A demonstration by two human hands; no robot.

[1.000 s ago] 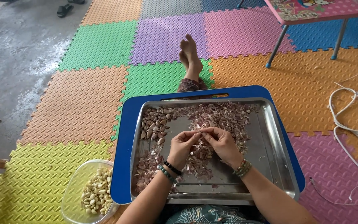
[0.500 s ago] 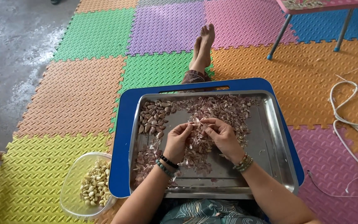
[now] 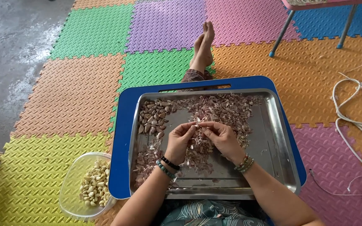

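Centre frame: left hand [image 3: 180, 140] and right hand [image 3: 219, 136] meet fingertip to fingertip, both pinched shut on 1 small pale garlic clove [image 3: 196, 124] above the rectangular steel tray [image 3: 281, 155]. Tray holds purple-white papery skins [image 3: 223, 109] and unpeeled cloves [image 3: 152, 115] at its upper left, resting on a blue plastic board [image 3: 120, 159]. Lower left: clear plastic bowl [image 3: 70, 188] of peeled cloves [image 3: 95, 188].

We are pinching one garlic clove [image 3: 197, 124] between the fingertips of our left hand [image 3: 180, 140] and right hand [image 3: 222, 136], over a metal tray [image 3: 278, 155] strewn with papery skins [image 3: 221, 108]. Peeled cloves are lying in a clear bowl [image 3: 73, 196] beside it.
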